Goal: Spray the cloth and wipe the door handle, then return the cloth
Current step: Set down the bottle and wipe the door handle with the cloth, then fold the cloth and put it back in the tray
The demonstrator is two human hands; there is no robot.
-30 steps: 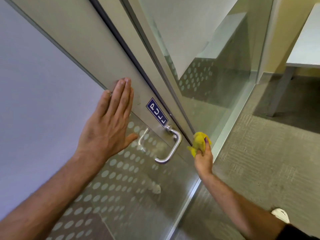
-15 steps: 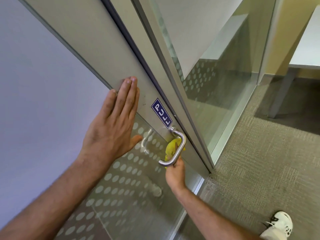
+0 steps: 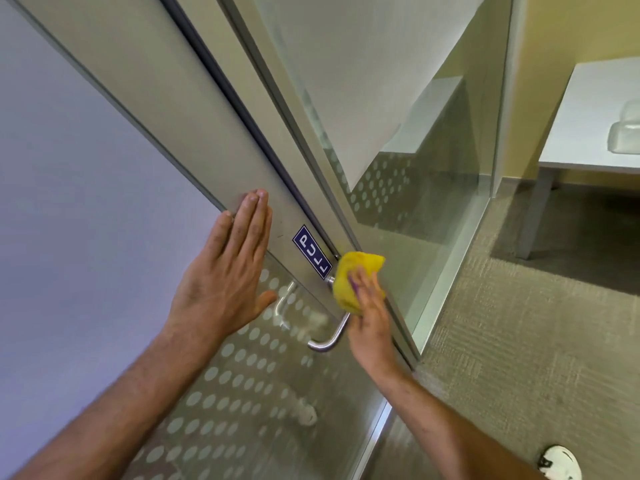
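At the glass door's edge, the right hand (image 3: pixel 369 317) presses a bunched yellow cloth (image 3: pixel 349 278) around the metal handle's (image 3: pixel 329 341) top, wiping it. Left hand (image 3: pixel 221 282) lies flat and empty, steadying the door (image 3: pixel 194 133).

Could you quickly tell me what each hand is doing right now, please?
Left hand: open, flat against the door, holding nothing.
Right hand: pressing the yellow cloth on the handle.

Grey-green carpeted floor (image 3: pixel 512 358) fills the lower right. 1 white shoe (image 3: pixel 559 463) rests on it near the bottom edge. A white table (image 3: pixel 588 109) stands on it at the upper right, 1 grey leg (image 3: pixel 535 216) reaching the carpet. On the tabletop lies a pale, translucent object (image 3: pixel 625 136), possibly a plastic container.
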